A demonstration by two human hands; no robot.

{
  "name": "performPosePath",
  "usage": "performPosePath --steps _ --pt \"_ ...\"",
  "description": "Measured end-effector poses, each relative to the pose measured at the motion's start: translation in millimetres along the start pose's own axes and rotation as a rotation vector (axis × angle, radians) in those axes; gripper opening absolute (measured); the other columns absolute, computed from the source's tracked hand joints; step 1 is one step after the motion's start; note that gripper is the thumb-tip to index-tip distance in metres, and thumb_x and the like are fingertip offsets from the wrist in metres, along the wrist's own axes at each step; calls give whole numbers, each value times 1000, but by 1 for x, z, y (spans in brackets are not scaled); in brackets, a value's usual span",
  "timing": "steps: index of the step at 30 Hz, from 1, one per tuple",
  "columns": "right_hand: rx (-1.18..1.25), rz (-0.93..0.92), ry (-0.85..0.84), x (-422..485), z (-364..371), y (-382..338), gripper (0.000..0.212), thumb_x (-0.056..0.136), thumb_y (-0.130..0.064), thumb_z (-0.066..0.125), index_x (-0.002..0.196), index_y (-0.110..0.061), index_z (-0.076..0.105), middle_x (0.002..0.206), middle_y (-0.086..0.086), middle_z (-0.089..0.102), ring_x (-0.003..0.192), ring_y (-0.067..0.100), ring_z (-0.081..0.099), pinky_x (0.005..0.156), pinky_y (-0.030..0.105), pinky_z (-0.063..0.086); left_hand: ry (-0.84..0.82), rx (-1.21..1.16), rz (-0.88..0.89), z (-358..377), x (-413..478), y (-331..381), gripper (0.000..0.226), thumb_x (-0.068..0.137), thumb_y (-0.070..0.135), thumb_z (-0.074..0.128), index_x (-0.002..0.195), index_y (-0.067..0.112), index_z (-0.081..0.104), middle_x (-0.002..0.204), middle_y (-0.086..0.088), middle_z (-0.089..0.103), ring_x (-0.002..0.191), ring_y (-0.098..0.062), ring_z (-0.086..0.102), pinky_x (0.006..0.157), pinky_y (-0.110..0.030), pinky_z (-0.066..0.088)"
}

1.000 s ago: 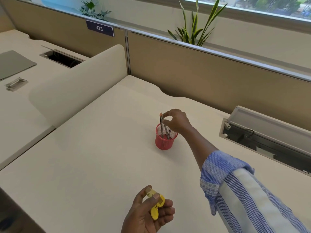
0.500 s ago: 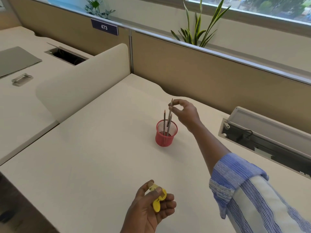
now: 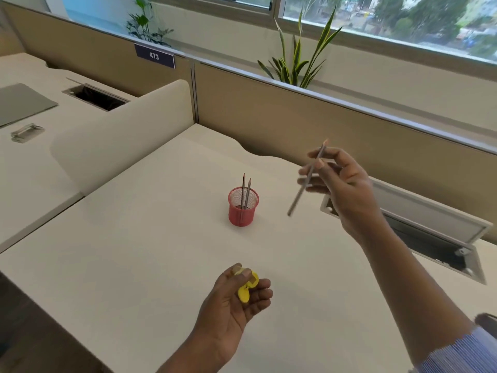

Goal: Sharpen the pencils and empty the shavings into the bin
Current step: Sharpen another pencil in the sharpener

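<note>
A red mesh cup [image 3: 242, 211] stands mid-desk with two pencils [image 3: 245, 192] upright in it, points up. My right hand [image 3: 341, 181] is raised to the right of the cup and pinches a grey pencil [image 3: 304, 184] between thumb and fingertips; the pencil is tilted, its lower end hanging free above the desk. My left hand [image 3: 236, 300] is near the front of the desk, palm up, gripping a small yellow sharpener [image 3: 247, 288] between thumb and fingers. No bin is in view.
The white desk [image 3: 134, 251] ends in a front-left edge. An open cable tray with a raised lid [image 3: 419, 230] sits at the right. A tan partition [image 3: 295, 122] with a plant behind it backs the desk; a rounded white divider [image 3: 118, 135] stands at left.
My right hand has lifted one pencil clear out of the red cup and carried it up and to the right. My left hand still holds the sharpener in about the same place.
</note>
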State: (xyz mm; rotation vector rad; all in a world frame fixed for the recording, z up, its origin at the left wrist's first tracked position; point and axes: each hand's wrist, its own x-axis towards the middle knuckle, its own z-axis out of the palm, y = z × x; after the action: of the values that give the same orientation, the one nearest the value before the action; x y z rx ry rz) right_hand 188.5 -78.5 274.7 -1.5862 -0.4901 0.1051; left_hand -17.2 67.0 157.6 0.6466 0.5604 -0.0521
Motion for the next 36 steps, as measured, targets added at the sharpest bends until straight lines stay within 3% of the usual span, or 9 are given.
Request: performPosePath --steps 6,10,13,16,23,29,33,36 --pt "-192 91 -63 -116 -27 -17 12 97 -33 66 104 -30 75 78 8 73 62 18 69 59 31 58 -43 14 21 26 -6 -11 32 78 21 75 104 12 60 100 -29 75 77 -34 76 67 -38 65" --pt "-357 205 -145 -176 -30 -13 6 89 -35 75 94 -35 72 74 -1 75 52 15 68 51 29 57 -90 9 44 40 -12 -19 42 78 20 76 115 14 56 104 -30 76 78 -34 77 68 -38 65" --pt "-495 207 -157 -201 -29 -10 10 89 -36 77 86 -38 67 74 -10 75 50 10 65 49 18 49 -123 2 51 49 -18 -27 51 80 18 76 125 15 51 110 -33 74 81 -36 76 68 -38 64" --pt "-585 186 -130 -213 -26 -10 13 88 -42 75 83 -38 63 74 -16 73 53 11 65 51 26 51 -141 18 57 58 -25 -35 58 81 20 75 132 17 49 114 -33 73 90 -40 76 69 -38 64" --pt "-626 154 -42 -222 -30 -11 13 90 -37 76 86 -35 64 74 -11 72 55 11 62 51 26 50 -165 60 111 71 -35 -51 63 86 17 72 142 21 44 113 -33 74 92 -36 78 73 -37 64" --pt "-688 147 13 -227 -30 -8 14 90 -35 76 84 -32 64 74 -15 70 57 8 57 51 21 42 -171 377 325 72 -40 -60 68 93 9 70 144 42 40 112 -19 78 106 -32 76 93 -40 61" --pt "-623 165 44 -229 -28 -4 17 91 -30 76 81 -31 63 76 -18 69 57 10 56 49 18 41 -173 443 379 74 -41 -67 76 95 1 68 146 47 36 114 -16 78 112 -25 75 87 -31 61" --pt "-570 185 7 -231 -28 -1 15 94 -26 74 85 -32 63 77 -14 69 54 8 53 49 18 41 -143 472 398 75 -41 -68 78 94 2 71 144 50 37 112 -11 79 110 -22 76 91 -31 61"
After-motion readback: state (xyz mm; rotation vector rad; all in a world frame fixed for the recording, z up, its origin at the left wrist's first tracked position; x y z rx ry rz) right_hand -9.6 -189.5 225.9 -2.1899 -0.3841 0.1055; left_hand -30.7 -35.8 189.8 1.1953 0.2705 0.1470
